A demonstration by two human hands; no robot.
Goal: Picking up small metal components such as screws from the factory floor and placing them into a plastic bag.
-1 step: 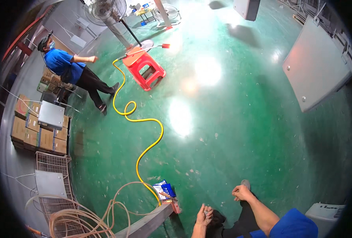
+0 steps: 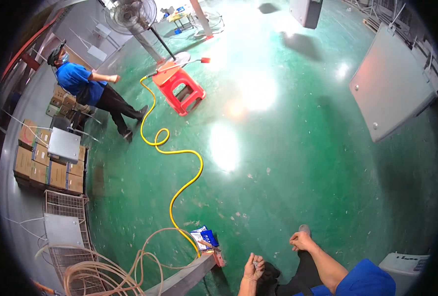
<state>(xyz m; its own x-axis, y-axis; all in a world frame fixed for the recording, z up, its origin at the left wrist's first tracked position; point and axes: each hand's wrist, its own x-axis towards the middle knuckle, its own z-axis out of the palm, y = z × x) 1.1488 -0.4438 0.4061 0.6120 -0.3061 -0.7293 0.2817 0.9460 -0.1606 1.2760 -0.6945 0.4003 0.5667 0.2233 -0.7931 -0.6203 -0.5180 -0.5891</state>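
Note:
My left hand (image 2: 253, 269) is raised low in the view with its fingers curled closed. Something small and pale shows at the fingers, too small to name. To its right my right hand (image 2: 302, 240) hovers over my dark-trousered leg, thumb and fingers pressed together in a pinch; whatever is between them, if anything, is hidden. Neither hand touches the things around. Nearest to the left hand are a grey steel beam (image 2: 187, 276) and a blue and white packet (image 2: 209, 238) beyond its end.
A yellow hose (image 2: 199, 167) winds across the green floor to a red stool (image 2: 179, 86). A person (image 2: 80, 81) in blue walks at the far left near stacked cartons (image 2: 56, 172). Grey panels hang at right (image 2: 392, 84) and left. A beige hose coil (image 2: 88, 276) lies lower left.
The grey panel hanging at the right has shifted slightly left and down in the view. My hands keep nearly the same pose and place.

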